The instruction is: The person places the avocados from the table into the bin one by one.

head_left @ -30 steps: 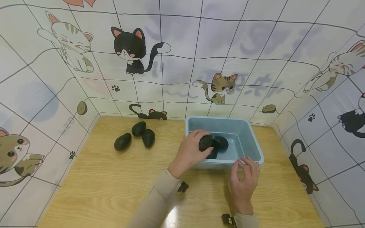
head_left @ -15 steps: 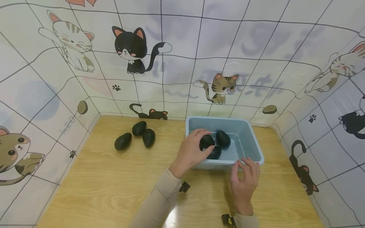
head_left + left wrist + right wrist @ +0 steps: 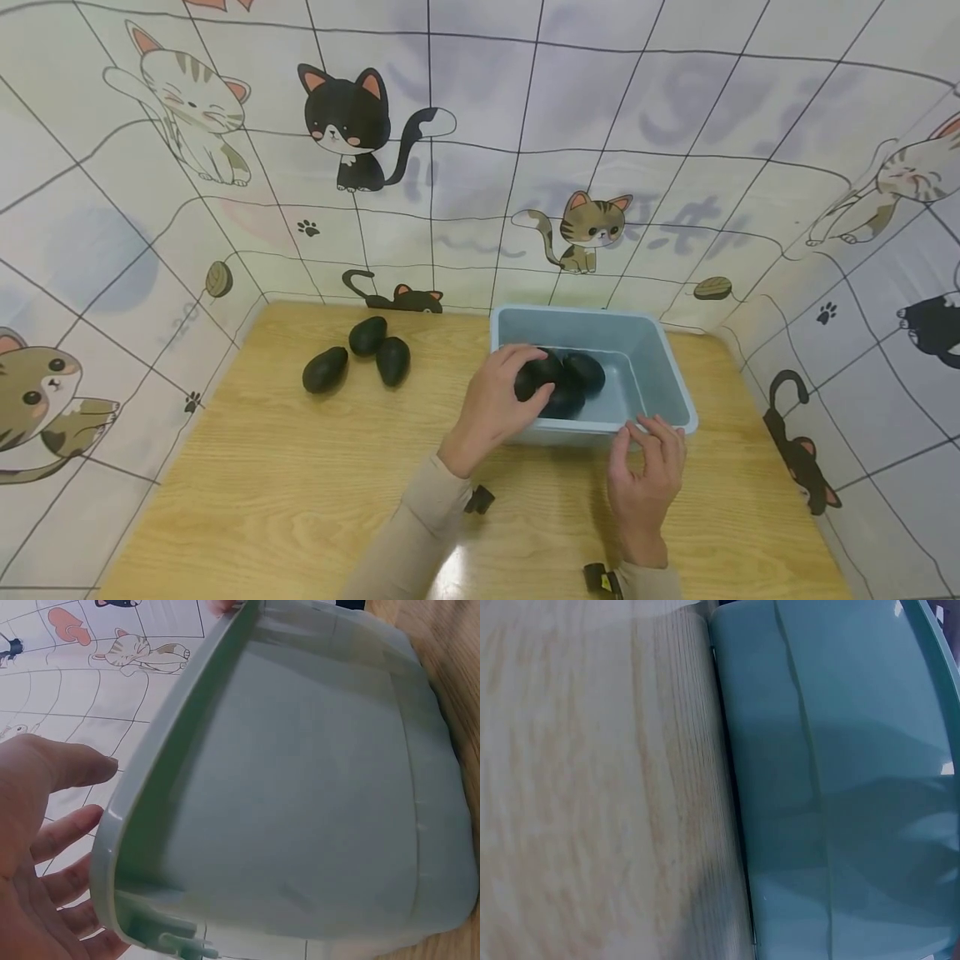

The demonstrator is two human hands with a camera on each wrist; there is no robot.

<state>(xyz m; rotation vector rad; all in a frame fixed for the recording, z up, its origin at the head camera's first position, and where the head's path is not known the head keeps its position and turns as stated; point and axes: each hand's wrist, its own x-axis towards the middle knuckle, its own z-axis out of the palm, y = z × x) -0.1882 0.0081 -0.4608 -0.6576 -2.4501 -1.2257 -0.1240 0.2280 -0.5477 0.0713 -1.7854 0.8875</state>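
In the head view my left hand (image 3: 495, 407) reaches over the front wall of a light blue plastic bin (image 3: 667, 367). Its thumb and fingers are spread above a dark avocado (image 3: 528, 379) inside. In the left wrist view the left thumb (image 3: 86, 766) and fingers stand apart by the rim, with no avocado showing between them; the bin wall hides the inside. Two more avocados lie against that one, one behind (image 3: 585, 373) and one in front (image 3: 567, 402). My right hand (image 3: 647, 479) holds the bin's front rim with bent fingers and thumb.
Three dark avocados, among them a left one (image 3: 326, 371), lie grouped at the back left of the wooden table (image 3: 300, 467). Behind and beside the table hang white cat-printed walls (image 3: 465, 183). The bin stands near the back wall.
The left hand first gripped an avocado in the bin, then its fingers loosened and it drew slightly left. The avocados in the bin shifted against each other. The right hand stayed put.
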